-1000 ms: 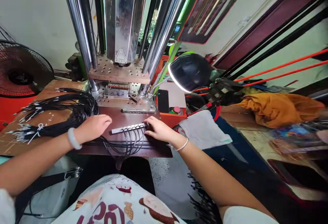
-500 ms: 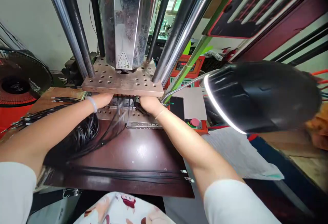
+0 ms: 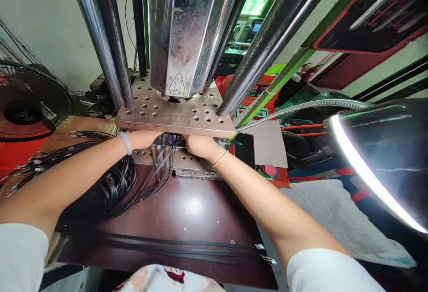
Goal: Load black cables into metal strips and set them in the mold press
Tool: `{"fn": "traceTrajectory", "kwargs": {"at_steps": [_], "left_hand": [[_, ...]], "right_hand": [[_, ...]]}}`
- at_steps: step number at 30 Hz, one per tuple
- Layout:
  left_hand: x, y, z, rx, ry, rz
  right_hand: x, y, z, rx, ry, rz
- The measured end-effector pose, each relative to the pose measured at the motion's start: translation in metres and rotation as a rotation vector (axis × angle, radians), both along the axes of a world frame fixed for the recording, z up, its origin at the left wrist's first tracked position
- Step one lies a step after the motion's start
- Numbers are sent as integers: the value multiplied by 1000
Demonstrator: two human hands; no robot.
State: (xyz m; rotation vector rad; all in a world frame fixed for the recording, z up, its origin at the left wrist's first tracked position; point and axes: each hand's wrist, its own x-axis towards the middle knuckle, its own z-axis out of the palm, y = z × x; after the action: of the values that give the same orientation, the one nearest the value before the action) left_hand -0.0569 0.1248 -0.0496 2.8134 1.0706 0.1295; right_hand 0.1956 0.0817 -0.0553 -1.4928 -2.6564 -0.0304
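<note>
Both my hands reach under the perforated metal plate (image 3: 174, 116) of a tall press. My left hand (image 3: 143, 138), with a pale bangle at the wrist, goes in from the left. My right hand (image 3: 199, 145), with a thin bracelet, goes in from the right. The plate hides the fingers of both hands. Between them several black cables (image 3: 163, 158) run from under the plate down onto the dark brown table (image 3: 187, 211) and curve left. A metal strip (image 3: 197, 174) with slots lies just in front of my right wrist.
A large bundle of black cables (image 3: 100, 185) with metal tips lies at the left. Behind it stands a fan (image 3: 26, 109). A black lamp head (image 3: 384, 158) on a gooseneck hangs close at the right. A red button (image 3: 269, 170) sits on an orange box; a pale cloth (image 3: 334, 211) lies nearby.
A second ago my hands held a metal strip with cables on the table's front. They moved forward under the press plate with the cables. My head came closer and lower.
</note>
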Motion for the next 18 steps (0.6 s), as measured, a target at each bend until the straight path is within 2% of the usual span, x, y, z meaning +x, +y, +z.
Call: {"fn": "traceTrajectory", "kwargs": {"at_steps": [2,4,7,9,11,13,15,16,17,18], "left_hand": [[-6,-6,-1,6,39,-59],[-13,-8,-3,21,68,-80],[-19,-4,-6,52,83,-17],[-15,-2,0,50,114,25],[-10,-14,17,24,127,58],[-14,-50,41,-5,42,99],[-33,-113,58,-133,-126,132],[-48,-150,59,-315,-191,131],[-66,-190,54,-614,-186,120],[-84,-229,40,-1021,-103,87]], "right_hand": [[-2,-9,1,-18,-48,54],[-2,-14,0,9,-62,16],[-6,-12,0,30,-57,-54],[-8,-9,1,3,-53,-56],[1,-13,5,2,-23,-37],[30,-33,9,75,70,-30],[75,-77,6,180,200,-161],[99,-108,1,212,246,-314],[120,-143,-8,152,248,-485],[135,-181,-20,-6,221,-586]]}}
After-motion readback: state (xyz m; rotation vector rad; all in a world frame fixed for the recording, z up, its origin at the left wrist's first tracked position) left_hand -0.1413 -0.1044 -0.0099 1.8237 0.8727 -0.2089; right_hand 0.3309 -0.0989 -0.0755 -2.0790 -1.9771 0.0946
